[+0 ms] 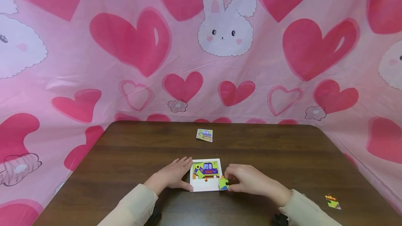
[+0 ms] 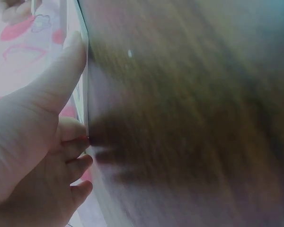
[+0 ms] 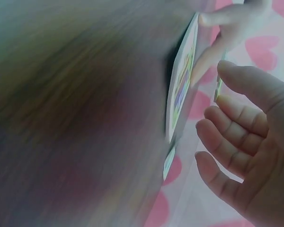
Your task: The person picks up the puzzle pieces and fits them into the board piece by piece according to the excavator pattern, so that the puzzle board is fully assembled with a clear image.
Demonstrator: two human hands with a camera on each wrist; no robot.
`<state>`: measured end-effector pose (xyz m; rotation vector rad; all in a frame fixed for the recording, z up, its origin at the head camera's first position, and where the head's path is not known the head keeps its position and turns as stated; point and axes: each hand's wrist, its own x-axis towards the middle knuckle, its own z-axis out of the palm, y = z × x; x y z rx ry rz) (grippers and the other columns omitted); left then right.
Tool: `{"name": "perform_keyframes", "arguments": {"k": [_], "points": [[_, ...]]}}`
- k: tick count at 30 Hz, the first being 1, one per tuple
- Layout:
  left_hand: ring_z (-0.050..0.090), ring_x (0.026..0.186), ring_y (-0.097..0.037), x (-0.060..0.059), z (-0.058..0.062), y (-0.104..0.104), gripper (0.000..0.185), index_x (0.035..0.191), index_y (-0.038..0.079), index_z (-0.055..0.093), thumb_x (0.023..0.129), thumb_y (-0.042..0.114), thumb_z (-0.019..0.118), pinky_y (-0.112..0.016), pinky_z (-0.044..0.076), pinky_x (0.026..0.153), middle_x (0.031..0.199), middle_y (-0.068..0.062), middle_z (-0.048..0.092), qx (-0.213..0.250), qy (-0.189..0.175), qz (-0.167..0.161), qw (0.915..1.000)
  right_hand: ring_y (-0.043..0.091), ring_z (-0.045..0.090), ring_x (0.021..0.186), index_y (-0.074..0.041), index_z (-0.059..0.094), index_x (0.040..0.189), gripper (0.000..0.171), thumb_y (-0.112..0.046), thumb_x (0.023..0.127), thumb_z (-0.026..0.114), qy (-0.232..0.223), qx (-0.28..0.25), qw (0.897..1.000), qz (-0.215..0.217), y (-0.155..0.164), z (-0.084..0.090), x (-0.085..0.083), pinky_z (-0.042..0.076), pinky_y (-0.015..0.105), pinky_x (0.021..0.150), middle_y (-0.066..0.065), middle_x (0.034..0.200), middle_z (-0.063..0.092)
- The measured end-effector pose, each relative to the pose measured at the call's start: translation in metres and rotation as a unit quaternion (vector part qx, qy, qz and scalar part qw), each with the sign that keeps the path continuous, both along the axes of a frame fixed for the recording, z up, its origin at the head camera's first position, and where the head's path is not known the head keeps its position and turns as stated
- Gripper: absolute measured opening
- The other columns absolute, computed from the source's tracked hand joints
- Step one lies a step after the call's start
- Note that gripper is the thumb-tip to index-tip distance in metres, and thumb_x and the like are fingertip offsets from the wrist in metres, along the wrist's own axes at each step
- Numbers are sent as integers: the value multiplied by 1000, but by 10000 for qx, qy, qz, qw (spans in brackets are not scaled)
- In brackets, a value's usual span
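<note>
A white puzzle tray [image 1: 204,186] lies on the table, its upper part filled with joined pieces that picture a purple excavator [image 1: 208,168]. My left hand [image 1: 174,174] rests at the tray's left side, fingers extended, thumb at the lower left corner. Between thumb and forefinger, my right hand [image 1: 248,180] pinches a green jigsaw piece [image 1: 223,183] over the tray's lower right corner. In the right wrist view that piece [image 3: 218,89] appears edge-on, raised off the tray [image 3: 172,116], with the other fingers loosely curled.
Farther back on the brown table [image 1: 141,138] lies a small excavator picture card [image 1: 205,135]. Another jigsaw piece [image 1: 333,201] sits near the front right. A pink cloth [image 1: 194,58] with hearts and rabbits hangs behind the table.
</note>
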<state>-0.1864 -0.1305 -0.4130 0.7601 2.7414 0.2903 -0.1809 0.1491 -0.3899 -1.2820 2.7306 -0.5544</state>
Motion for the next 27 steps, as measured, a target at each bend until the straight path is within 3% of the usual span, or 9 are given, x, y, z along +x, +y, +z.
{"name": "perform_keyframes", "arguments": {"k": [13, 19, 27], "points": [[22, 135, -29, -1, 2, -1, 95, 139, -2, 37, 71, 57, 68, -45, 18, 108, 146, -14, 29, -95, 71, -90, 9999, 1, 39, 57, -15, 60, 79, 19, -25, 73, 76, 333, 268, 9982, 417, -62, -13, -14, 32, 15, 49, -12, 66, 44], [22, 135, -29, -2, 1, -1, 96, 138, -2, 37, 70, 57, 70, -45, 18, 108, 146, -14, 29, -62, 30, -66, 10000, 1, 40, 58, -16, 58, 74, 19, -23, 70, 74, 483, 423, 9972, 395, -79, -19, -17, 31, 16, 48, -13, 65, 42], [22, 135, -28, -2, 1, 0, 95, 139, -1, 37, 70, 55, 71, -45, 18, 108, 146, -13, 29, -13, -32, -26, 10000, 3, 42, 59, -16, 59, 73, 18, -24, 70, 75, 353, 503, 9978, 244, -85, -20, -18, 33, 18, 48, -12, 66, 45]]}}
